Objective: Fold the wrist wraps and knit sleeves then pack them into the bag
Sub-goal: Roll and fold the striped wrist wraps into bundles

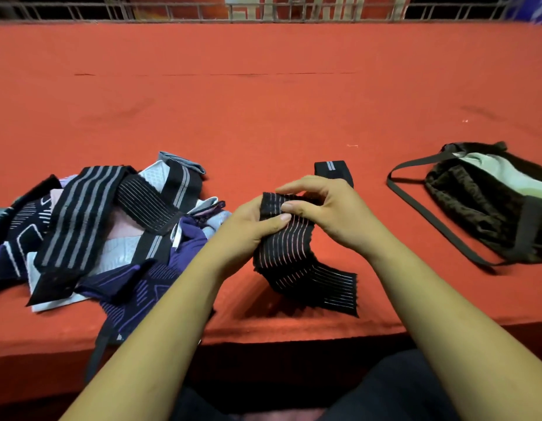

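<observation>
I count two hands at work, one bag, one black wrap held between them, one folded wrap set aside, and one pile still to do.

The black wrap (297,262), with thin pale lines along it, sits in the middle near the front edge of the red worktop (263,101). My left hand (248,226) grips its doubled-over top from the left, thumb laid across the front and fingers (265,205) curled behind. My right hand (330,214) pinches the same top from the right, thumb on the cloth and the other fingers arched over it. The loose tail hangs below both hands and trails right onto the worktop.

The folded wrap (332,169) lies just beyond the right hand. The bag (482,208), dark with a pale lining and a long strap, lies open well to the right. The pile (111,232) on the left shows at least three striped black bands tangled with purple and pale knit sleeves; I cannot count those exactly.
</observation>
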`<state>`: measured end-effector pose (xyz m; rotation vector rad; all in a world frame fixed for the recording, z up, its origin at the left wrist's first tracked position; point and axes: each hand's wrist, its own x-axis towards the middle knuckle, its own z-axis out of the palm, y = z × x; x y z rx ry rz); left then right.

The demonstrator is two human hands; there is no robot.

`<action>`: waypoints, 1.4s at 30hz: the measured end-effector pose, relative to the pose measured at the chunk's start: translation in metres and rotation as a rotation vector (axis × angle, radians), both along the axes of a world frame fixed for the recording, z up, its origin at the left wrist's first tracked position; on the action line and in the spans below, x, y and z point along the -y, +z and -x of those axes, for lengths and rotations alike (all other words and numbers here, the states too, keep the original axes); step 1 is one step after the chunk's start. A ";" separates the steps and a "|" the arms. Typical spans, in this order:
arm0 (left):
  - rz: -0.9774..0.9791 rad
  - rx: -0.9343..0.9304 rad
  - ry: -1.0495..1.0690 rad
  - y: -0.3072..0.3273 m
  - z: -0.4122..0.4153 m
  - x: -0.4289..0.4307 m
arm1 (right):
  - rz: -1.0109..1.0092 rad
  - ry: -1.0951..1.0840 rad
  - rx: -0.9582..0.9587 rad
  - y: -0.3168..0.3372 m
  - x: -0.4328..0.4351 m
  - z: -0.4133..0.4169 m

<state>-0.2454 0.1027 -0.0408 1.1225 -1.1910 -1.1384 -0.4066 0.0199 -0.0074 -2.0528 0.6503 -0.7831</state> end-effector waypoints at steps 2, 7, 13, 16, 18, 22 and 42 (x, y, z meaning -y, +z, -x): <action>-0.022 -0.105 -0.014 0.000 0.000 -0.001 | -0.066 0.062 0.000 0.004 0.000 0.004; -0.063 -0.155 0.023 -0.007 -0.004 -0.001 | -0.042 0.085 -0.034 -0.003 0.004 0.006; -0.067 -0.087 0.023 -0.014 0.002 -0.001 | 0.153 -0.169 -0.126 -0.007 0.014 -0.003; -0.082 -0.104 -0.004 -0.016 0.004 0.001 | 0.171 -0.280 -0.115 -0.003 0.031 -0.009; -0.111 -0.163 -0.026 -0.018 0.005 0.002 | 0.178 -0.289 -0.151 0.002 0.039 -0.015; -0.137 -0.283 -0.248 -0.021 0.015 0.001 | 0.224 -0.310 -0.267 0.017 0.060 -0.022; -0.486 -0.772 0.079 -0.053 0.019 0.026 | 0.312 -0.553 0.031 0.017 0.047 -0.016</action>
